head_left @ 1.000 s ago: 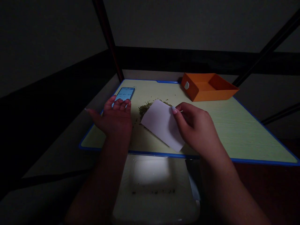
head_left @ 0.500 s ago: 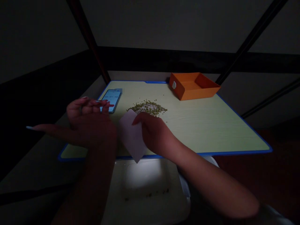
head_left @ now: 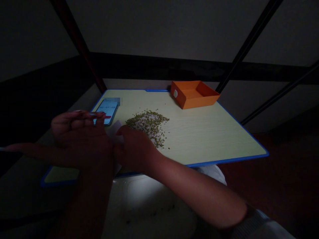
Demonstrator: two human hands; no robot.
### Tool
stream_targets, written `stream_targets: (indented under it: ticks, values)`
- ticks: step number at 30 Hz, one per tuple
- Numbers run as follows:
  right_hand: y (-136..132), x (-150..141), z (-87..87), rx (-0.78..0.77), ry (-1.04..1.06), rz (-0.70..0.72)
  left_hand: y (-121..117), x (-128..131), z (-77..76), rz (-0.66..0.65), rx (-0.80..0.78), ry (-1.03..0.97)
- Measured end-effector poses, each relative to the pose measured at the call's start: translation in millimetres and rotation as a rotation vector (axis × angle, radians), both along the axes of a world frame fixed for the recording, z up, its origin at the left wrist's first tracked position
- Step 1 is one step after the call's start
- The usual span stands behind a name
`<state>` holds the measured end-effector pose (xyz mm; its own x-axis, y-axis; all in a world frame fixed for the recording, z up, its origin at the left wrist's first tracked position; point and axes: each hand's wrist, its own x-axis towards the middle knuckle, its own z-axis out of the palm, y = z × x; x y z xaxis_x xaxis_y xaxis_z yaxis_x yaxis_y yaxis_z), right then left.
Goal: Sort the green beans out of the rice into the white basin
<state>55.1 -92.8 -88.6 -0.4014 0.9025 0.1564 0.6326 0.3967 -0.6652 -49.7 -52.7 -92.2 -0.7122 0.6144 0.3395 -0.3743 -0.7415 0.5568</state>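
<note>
My left hand is raised over the table's left side, palm up, with the thumb stretched out to the left and the other fingers slightly bent. It appears to hold nothing. Close against its wrist side, my right hand grips a white sheet, paper or thin card, between thumb and fingers. Most of the sheet is hidden by the two hands. Just beyond the right hand lies a loose pile of small green beans or seeds mixed with whitish grains, the nearer side partly covered by that hand.
A phone with a lit timer screen lies behind my left fingers. At the back right stands an orange open box. The pale table has a blue edge. Below its front edge is a whitish translucent surface with dark specks.
My right hand and the sheet have moved left, close against my left hand, and more of the pile shows. The whole view has shifted, so the table appears further left.
</note>
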Motion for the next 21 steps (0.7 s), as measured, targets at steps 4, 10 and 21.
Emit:
stream_targets:
  ticks: [4, 10, 21]
  values:
    - [0.1, 8.3, 1.9, 0.006, -0.017, -0.034, 0.7, -4.0, -1.4, -0.035, -0.019, -0.005]
    - [3.0, 34.9, -2.6, 0.024, 0.005, -0.159, 3.7, -1.8, 2.2, -0.040, -0.065, -0.011]
    - [-0.3, 79.5, -3.9, 0.027, 0.032, -0.247, 3.2, 0.6, 3.3, -0.009, -0.177, 0.092]
